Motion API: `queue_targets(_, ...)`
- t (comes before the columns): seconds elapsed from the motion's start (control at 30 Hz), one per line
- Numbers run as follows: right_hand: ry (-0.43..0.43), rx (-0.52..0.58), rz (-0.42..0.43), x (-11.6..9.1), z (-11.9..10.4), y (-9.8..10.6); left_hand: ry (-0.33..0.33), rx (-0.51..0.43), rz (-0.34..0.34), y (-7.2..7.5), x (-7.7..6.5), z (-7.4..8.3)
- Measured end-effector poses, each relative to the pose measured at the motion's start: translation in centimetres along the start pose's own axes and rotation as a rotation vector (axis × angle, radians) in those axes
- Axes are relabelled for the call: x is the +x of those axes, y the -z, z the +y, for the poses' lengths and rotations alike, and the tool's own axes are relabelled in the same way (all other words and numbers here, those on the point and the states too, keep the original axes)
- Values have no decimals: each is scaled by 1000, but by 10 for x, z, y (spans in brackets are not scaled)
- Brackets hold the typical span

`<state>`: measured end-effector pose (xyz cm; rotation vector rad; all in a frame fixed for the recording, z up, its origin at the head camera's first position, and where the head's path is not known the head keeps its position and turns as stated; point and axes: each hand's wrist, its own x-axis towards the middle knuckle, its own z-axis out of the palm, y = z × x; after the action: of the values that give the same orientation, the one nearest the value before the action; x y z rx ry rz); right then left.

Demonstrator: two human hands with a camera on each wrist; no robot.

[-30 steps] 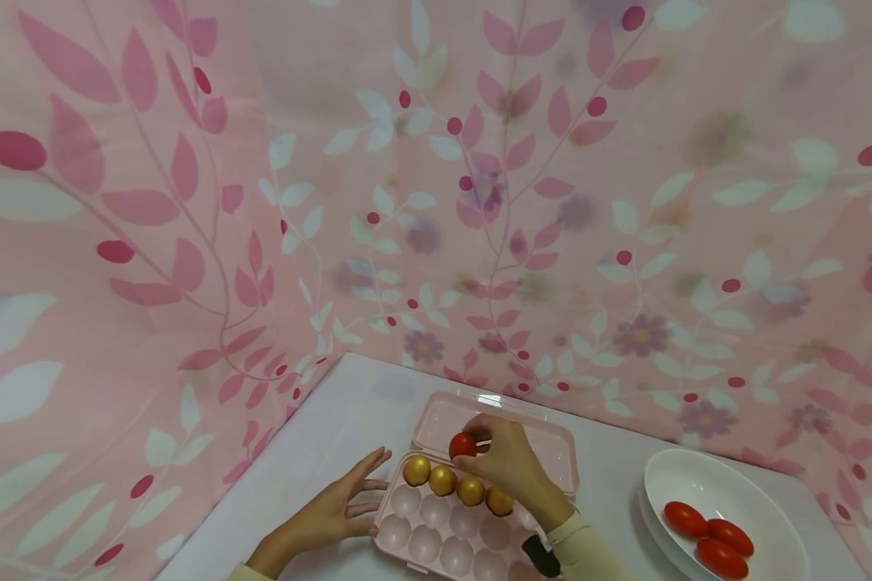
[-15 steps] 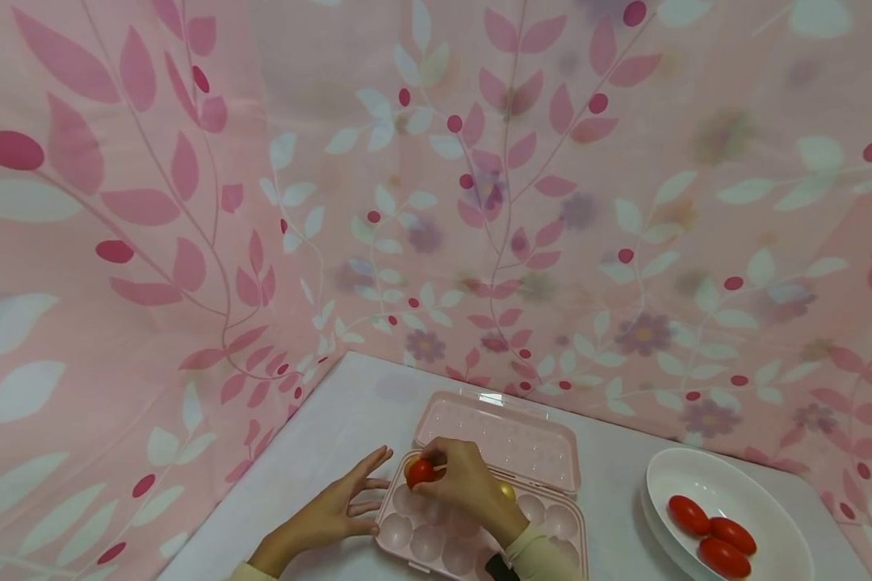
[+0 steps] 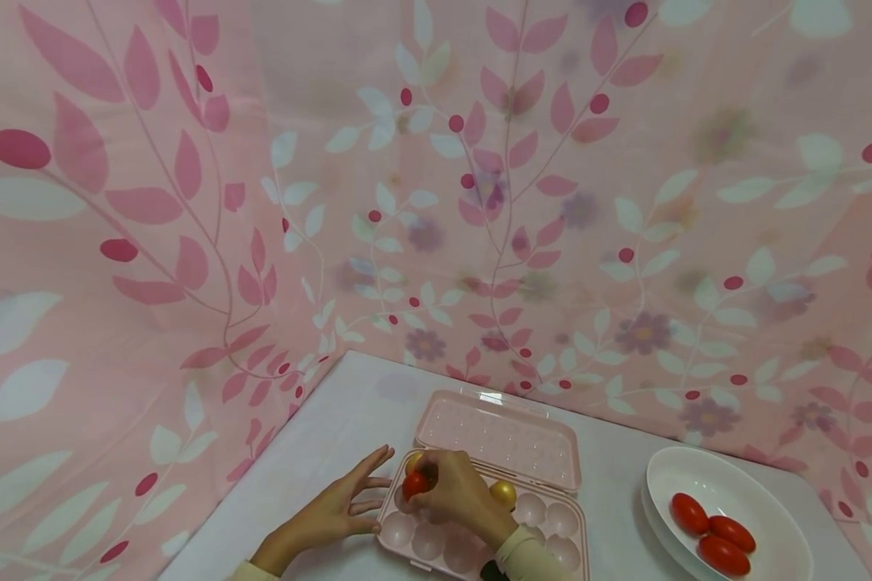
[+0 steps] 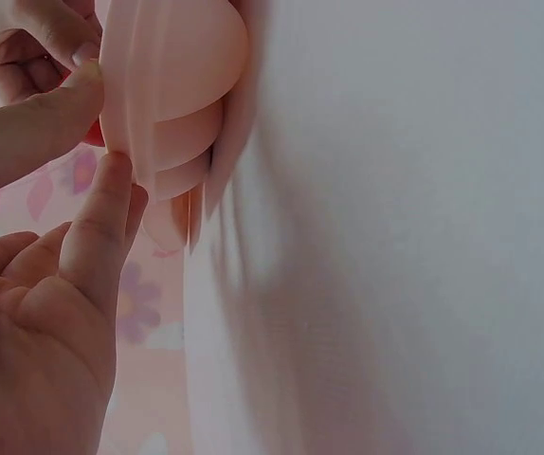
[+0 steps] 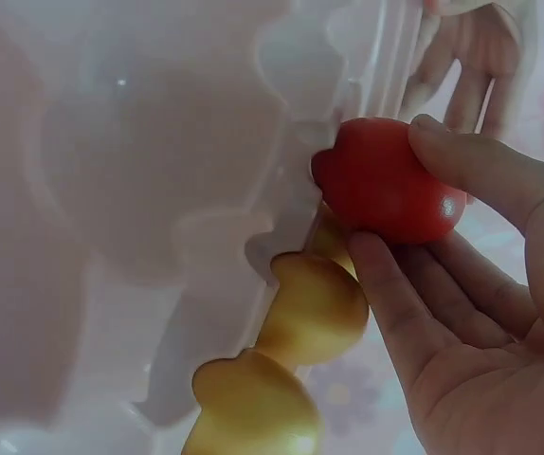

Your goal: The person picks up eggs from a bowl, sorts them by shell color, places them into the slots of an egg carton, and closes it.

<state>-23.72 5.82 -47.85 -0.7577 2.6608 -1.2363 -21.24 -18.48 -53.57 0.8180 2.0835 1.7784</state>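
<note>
A pink egg carton lies with its lid folded back. My right hand pinches a red egg between thumb and fingers, at the left-end cup just in front of the gold row. In the right wrist view the egg's lower end is at the cup's edge. Gold eggs sit in the back row; in the head view my right hand covers most, with one gold egg showing to its right. My left hand is spread at the carton's left side, its fingertips at the rim.
To the right stands a white bowl holding 3 red eggs. Carton and bowl rest on a white-covered table. A pink floral curtain rises behind and to the left.
My right hand has brought the red egg from above the lid's front edge leftward and down to the carton's left end. The left hand has stayed in place.
</note>
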Motion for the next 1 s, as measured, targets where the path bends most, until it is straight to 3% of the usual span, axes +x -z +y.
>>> queue_targets(0.17, -32, -62, -1, 1, 0, -3, -2, -6, 0, 1, 1, 1)
queue_targets(0.3, 15, -90, -7, 4, 1, -6, -18, -17, -4, 1, 1, 1)
queue_targets(0.43, 44, -87, -18, 5, 2, -7, -30, -26, -11, 1, 0, 2)
queue_targets(0.83, 12, -54, -38, 2, -3, -8, -34, -26, -18, 0, -2, 0)
queue_targets(1.0, 50, -26, -13, 0, -1, 3, -23, -16, -8, 0, -2, 1)
